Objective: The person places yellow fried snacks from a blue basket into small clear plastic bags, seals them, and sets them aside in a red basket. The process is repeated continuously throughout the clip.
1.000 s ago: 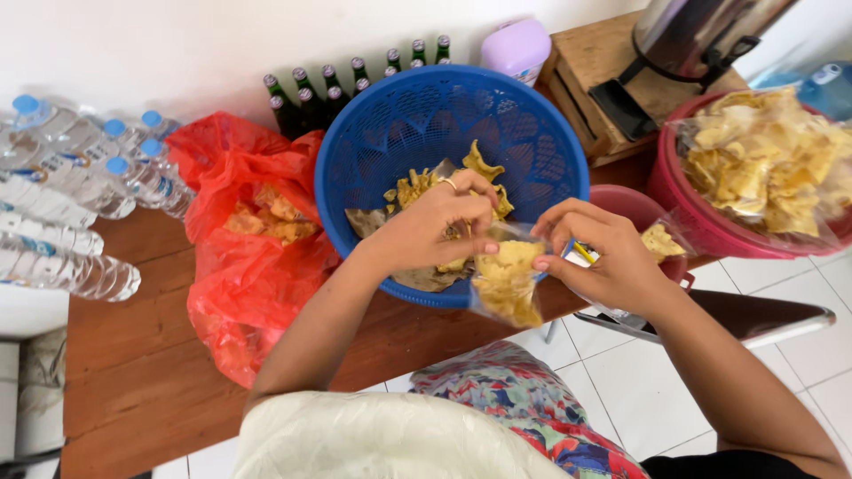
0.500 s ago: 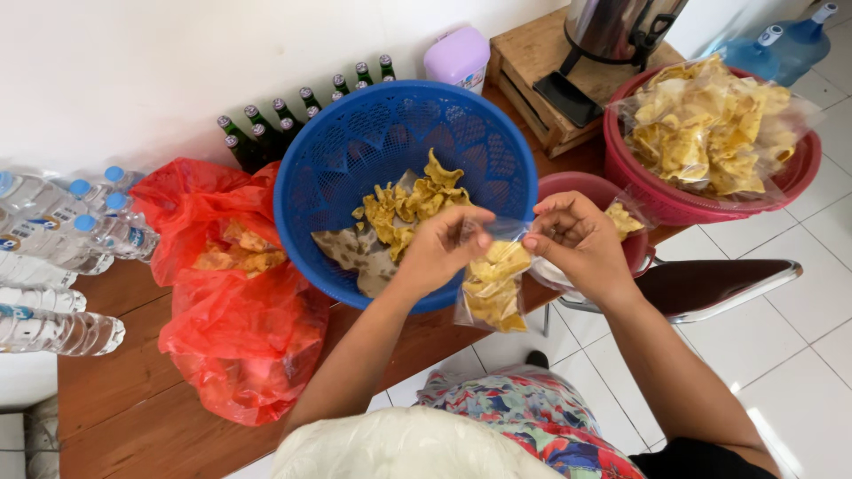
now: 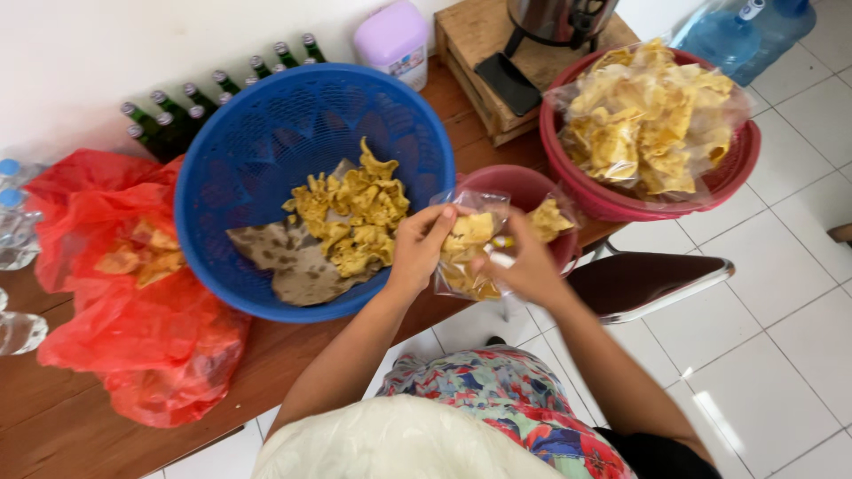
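Both hands, left (image 3: 422, 248) and right (image 3: 531, 266), are closed on a clear bag (image 3: 469, 253) of chips, holding it upright at the bench's front edge, beside the blue basket (image 3: 266, 168), so chips stay inside.

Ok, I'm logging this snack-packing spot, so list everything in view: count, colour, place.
small chip bag: one, clear with yellow chips, held in both hands
blue basket: one, holds chips, table centre
large red basin: one, bagged yellow chips, right
small red basin: one, behind the hands
red plastic bag: one, left
green bottles: several, by the wall
water bottles: several, clear, far left
lilac container: one, top
wooden crate: one, top
chair: one, dark seat, right
left hand: on bag
right hand: on bag
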